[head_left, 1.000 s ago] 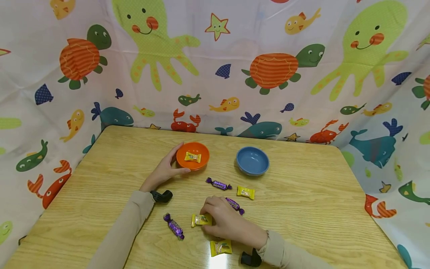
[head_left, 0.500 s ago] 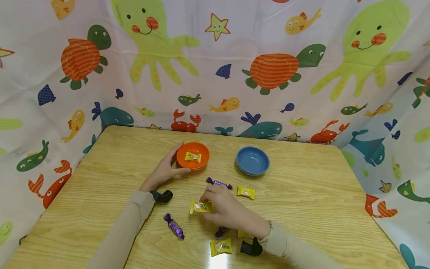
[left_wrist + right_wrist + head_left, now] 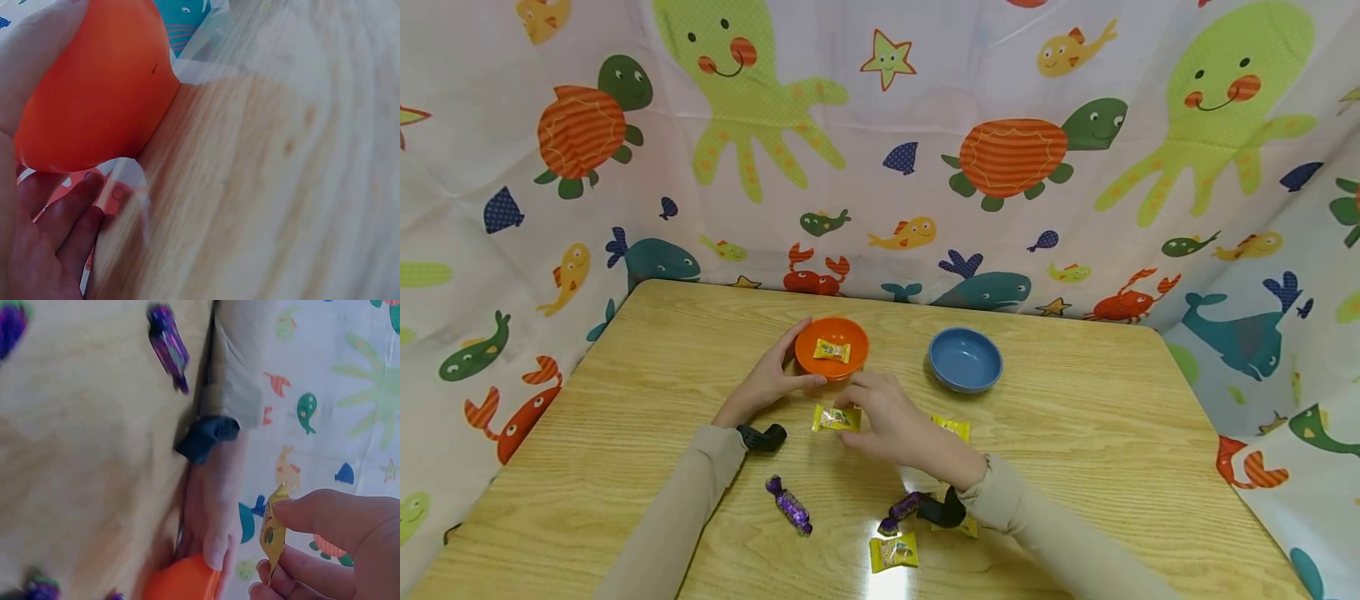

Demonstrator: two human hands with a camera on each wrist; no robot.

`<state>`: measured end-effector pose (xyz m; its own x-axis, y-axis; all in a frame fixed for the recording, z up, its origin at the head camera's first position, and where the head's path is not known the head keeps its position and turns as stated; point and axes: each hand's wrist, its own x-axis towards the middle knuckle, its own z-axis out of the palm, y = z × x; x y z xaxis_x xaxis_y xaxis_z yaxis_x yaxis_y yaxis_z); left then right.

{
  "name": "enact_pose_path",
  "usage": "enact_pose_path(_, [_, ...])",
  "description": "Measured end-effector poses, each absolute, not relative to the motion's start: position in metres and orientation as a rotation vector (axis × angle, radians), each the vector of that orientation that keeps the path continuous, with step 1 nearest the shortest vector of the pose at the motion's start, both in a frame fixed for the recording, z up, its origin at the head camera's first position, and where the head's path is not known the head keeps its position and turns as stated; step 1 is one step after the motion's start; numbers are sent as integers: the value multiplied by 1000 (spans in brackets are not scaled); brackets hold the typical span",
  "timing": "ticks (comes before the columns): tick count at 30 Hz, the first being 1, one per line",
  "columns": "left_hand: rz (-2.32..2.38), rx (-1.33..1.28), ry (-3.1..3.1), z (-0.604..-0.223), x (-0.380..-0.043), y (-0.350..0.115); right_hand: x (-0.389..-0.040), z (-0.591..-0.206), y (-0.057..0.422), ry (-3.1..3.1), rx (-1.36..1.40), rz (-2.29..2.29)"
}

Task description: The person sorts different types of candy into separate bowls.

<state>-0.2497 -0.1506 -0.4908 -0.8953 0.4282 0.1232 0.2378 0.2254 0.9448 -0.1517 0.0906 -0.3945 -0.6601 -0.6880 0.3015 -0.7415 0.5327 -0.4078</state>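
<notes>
My left hand (image 3: 766, 382) holds the orange bowl (image 3: 807, 333) by its left side, thumb at the front and fingers behind. In the left wrist view, thumb and fingers lie along the bowl's outer wall (image 3: 106, 94). One yellow-wrapped candy (image 3: 832, 351) lies inside the bowl. Just in front of the bowl, my right hand (image 3: 891, 423) pinches another yellow-wrapped candy (image 3: 827, 418) between thumb and fingers. The right wrist view shows this held candy (image 3: 272, 532) edge-on, raised beside the left hand and bowl.
A blue bowl (image 3: 966, 358) stands to the right of the orange one. On the wooden table, a purple-wrapped candy (image 3: 789, 506) lies at front left, another purple one (image 3: 898, 510) near the right wrist. Yellow candies lie at the front (image 3: 895, 552) and beyond the right hand (image 3: 952, 427).
The right hand has lifted the yellow candy from the table and carried it away from me, towards the orange bowl. The left hand and both bowls have stayed put.
</notes>
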Motion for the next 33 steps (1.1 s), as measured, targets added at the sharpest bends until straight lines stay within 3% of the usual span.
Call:
enact_pose_path(14, [1786,687,2310,-502,-255,-154,-220,-389,76,-2659,1148,852])
enact_pose_path(24, [1793,657,2280,-501,-256,-153,-260,-415,73,-2786,1088,771])
enact_pose_path(33, [1757,610,2289,-487,-248,-151,-275,-434,68,-2820,1132,609])
